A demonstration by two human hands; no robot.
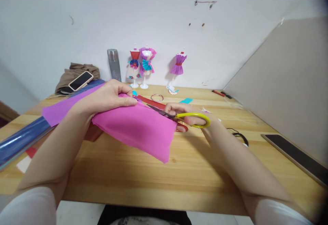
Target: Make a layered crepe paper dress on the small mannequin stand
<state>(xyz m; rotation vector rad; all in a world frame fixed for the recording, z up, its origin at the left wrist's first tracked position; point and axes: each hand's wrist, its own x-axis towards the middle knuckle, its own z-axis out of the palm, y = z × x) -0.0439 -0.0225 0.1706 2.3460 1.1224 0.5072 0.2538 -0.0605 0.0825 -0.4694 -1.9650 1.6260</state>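
Left grip (110,97) pinches a thin magenta rectangular sheet (138,127) above the wooden surface (143,182), between its near and far edges, right grip (186,108) clasping yellow-and-red-handled metal scissors (171,116), apparently cutting, the next snip needing tautness.

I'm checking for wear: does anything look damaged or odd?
The wall: dark spots, possibly holes, mar its plain surface above and right of the dress forms. The scissors have mismatched handles: one yellow, one red.

Pink sheet (138,129) — scissors (176,116) (yellow-looped) at edge
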